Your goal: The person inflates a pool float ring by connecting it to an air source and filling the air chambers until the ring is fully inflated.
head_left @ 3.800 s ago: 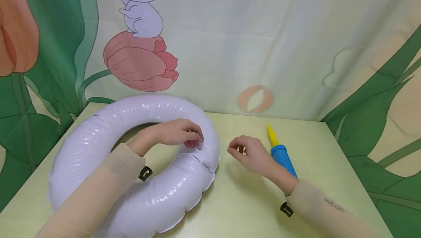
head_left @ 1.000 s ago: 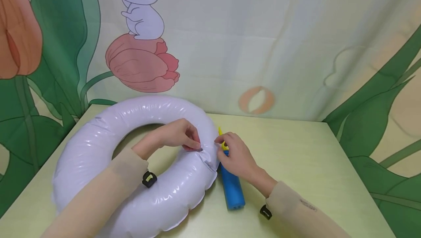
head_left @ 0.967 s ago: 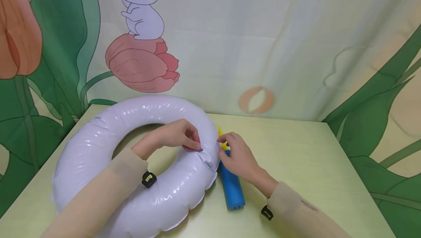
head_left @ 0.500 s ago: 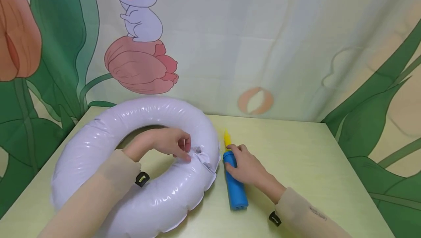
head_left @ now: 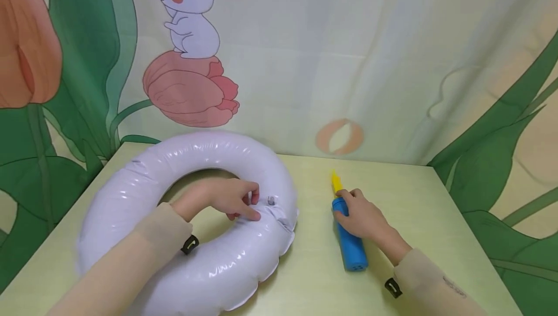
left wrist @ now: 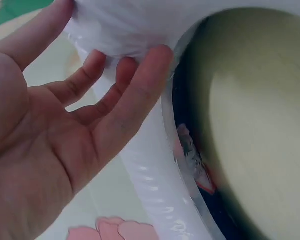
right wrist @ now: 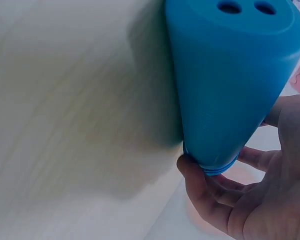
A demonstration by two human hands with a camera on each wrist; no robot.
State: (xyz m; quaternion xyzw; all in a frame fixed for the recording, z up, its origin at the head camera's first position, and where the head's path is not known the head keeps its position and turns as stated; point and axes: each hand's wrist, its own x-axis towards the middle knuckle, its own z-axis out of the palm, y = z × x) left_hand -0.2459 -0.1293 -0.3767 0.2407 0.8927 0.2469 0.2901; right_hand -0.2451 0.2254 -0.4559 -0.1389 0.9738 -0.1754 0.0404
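A white inflated swim ring [head_left: 244,262] lies on the table at the left. My left hand [head_left: 228,197] rests loosely at its inner right edge, thumb on the tube and the other fingers half bent. In the left wrist view, the fingers [left wrist: 150,75] are spread and touch the white vinyl. A clear valve [head_left: 271,200] stands up from the ring, just right of this hand and apart from it. To the right, my right hand [head_left: 359,214] grips a blue hand pump [head_left: 352,248] near its front end. The pump's yellow nozzle [head_left: 336,181] points away toward the back.
The pale table [head_left: 410,209] ends at a printed curtain [head_left: 283,64] with a rabbit and tulips. Some table surface lies between the ring and the pump. A black strap clip [head_left: 393,288] hangs below the right sleeve, another below the left.
My left hand has let go of the valve and moved a little down and left. The right hand, which brought the pump beside the ring, has since carried it away to the right.
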